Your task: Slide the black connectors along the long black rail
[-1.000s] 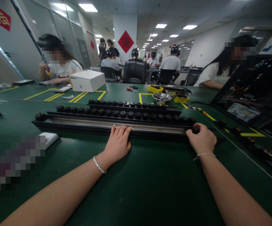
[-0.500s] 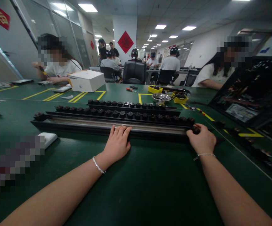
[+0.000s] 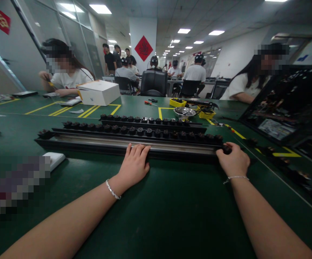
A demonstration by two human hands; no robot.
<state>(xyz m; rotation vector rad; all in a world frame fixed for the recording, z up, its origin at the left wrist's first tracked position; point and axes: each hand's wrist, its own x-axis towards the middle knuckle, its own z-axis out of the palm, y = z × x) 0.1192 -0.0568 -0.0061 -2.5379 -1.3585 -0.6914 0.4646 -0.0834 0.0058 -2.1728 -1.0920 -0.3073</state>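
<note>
A long black rail (image 3: pixel 91 143) with a metal strip along its top lies across the green table (image 3: pixel 172 208) in front of me. My left hand (image 3: pixel 134 166) rests flat on the rail's near edge at its middle, fingers stretched out together. My right hand (image 3: pixel 233 161) is closed round a small black knob (image 3: pixel 225 148) at the rail's right end. Two more black rails (image 3: pixel 134 130) carrying rows of black knobs lie just behind it.
A white box (image 3: pixel 99 92), yellow trays (image 3: pixel 179 103), a metal bowl (image 3: pixel 185 112) and small tools lie further back. A dark open chassis (image 3: pixel 288 108) stands at the right. A white pad (image 3: pixel 54 159) sits at the left. People sit at both sides and behind.
Both hands stay on the rail; the right hand has shifted very slightly at the end knob. People in the background have moved.
</note>
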